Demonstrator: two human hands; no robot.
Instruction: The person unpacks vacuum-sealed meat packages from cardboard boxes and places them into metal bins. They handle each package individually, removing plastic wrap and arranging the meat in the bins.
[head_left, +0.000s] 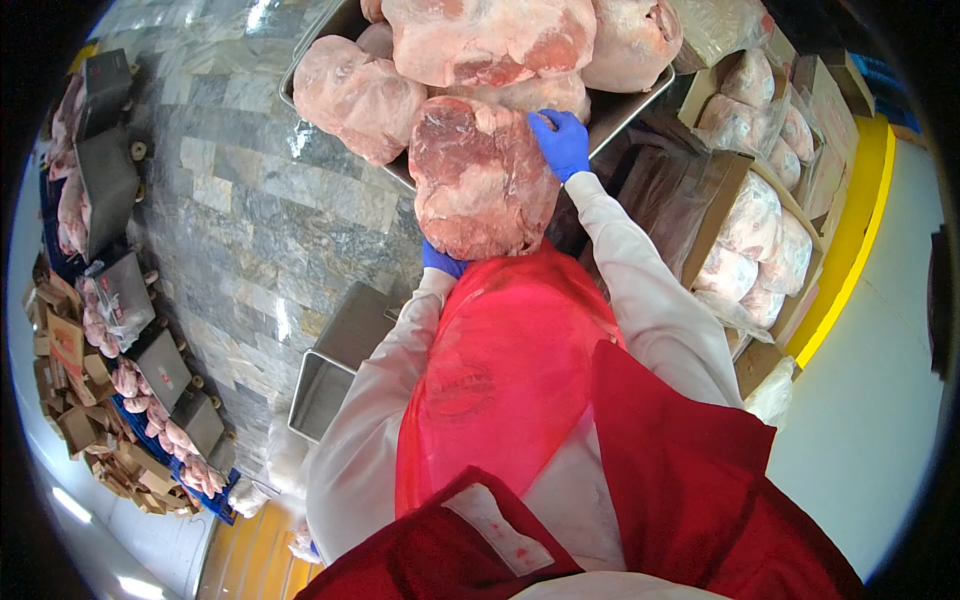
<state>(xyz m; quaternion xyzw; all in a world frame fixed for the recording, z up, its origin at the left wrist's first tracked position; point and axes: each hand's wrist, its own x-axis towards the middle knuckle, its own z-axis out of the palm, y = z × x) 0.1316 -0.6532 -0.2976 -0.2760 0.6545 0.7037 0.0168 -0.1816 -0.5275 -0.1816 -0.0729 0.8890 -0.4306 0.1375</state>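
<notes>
A big slab of raw meat [480,180], pink with a dark red patch and pale fat, is held up against the front of my red apron [510,360]. My right hand [562,143], in a blue glove, grips its upper right edge with the fingers curled. Under its lower left edge sits my left hand [443,260], also blue-gloved; most of its fingers are hidden by the meat. Just beyond, a metal tub [640,103] is heaped with more large meat pieces [490,38], and the held piece overlaps its near rim.
Cardboard boxes of plastic-wrapped meat [755,245] stand at my right, beside a yellow barrier [862,235]. An empty metal bin [325,385] is low at my left. Across the tiled floor [250,190], metal tubs of meat [165,370] line the far left near a pile of cardboard [75,400].
</notes>
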